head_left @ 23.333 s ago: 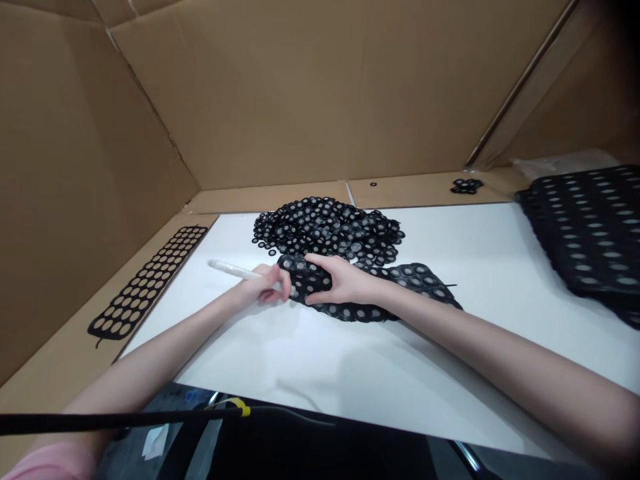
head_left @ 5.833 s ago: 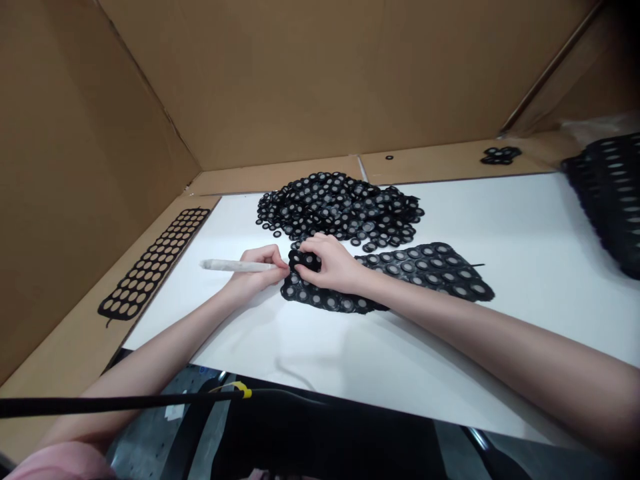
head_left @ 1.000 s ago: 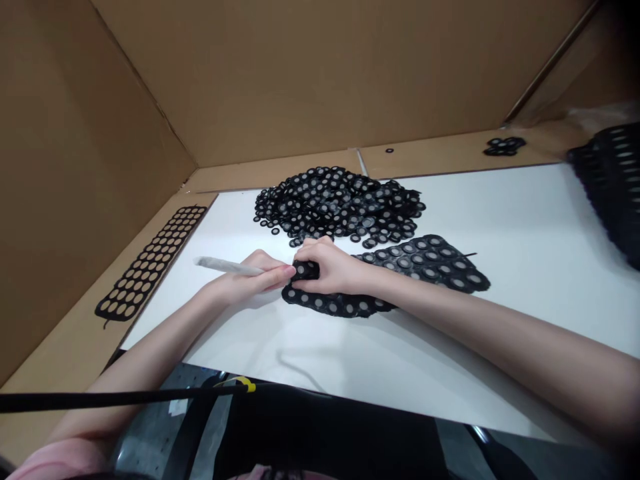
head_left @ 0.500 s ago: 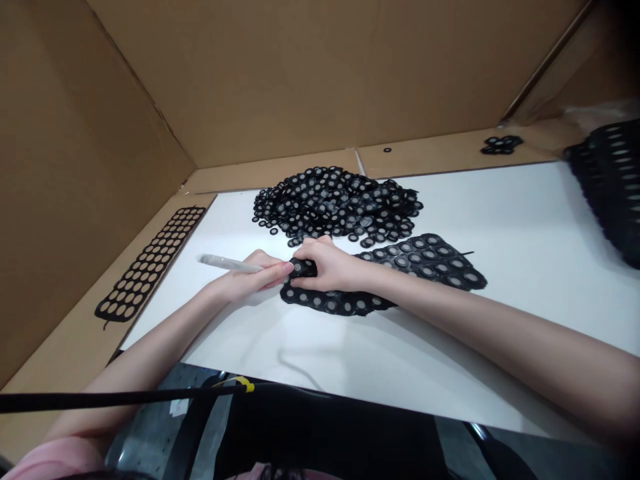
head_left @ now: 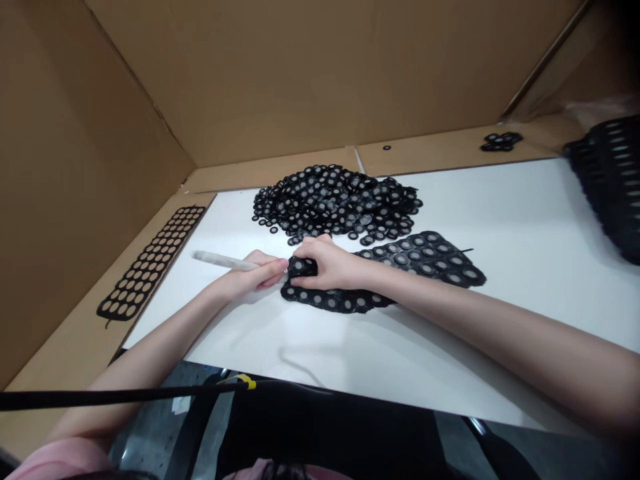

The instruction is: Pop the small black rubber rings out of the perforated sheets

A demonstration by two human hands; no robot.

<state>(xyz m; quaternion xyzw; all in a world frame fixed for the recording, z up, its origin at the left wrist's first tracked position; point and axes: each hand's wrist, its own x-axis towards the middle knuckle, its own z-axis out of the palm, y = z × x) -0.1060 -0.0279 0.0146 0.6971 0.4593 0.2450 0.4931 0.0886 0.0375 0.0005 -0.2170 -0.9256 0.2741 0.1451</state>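
My left hand is closed around a whitish pen-like tool, whose blunt end sticks out to the left. The tool's other end points at the near left end of a black rubber sheet with rows of round discs. My right hand grips that sheet, its thumb and fingers pinching up a folded piece with a pale disc showing. The tool's tip is too small to make out. Just beyond my hands lies a large heap of black rings with pale centres.
A black sheet with rows of round holes lies on cardboard at the left. Stacked black sheets stand at the right edge. A small cluster of rings lies at the back right. Cardboard walls enclose the white board.
The left hand has shifted slightly left with the tool, opening a small gap to the folded piece. The right hand keeps its grip on the sheet.
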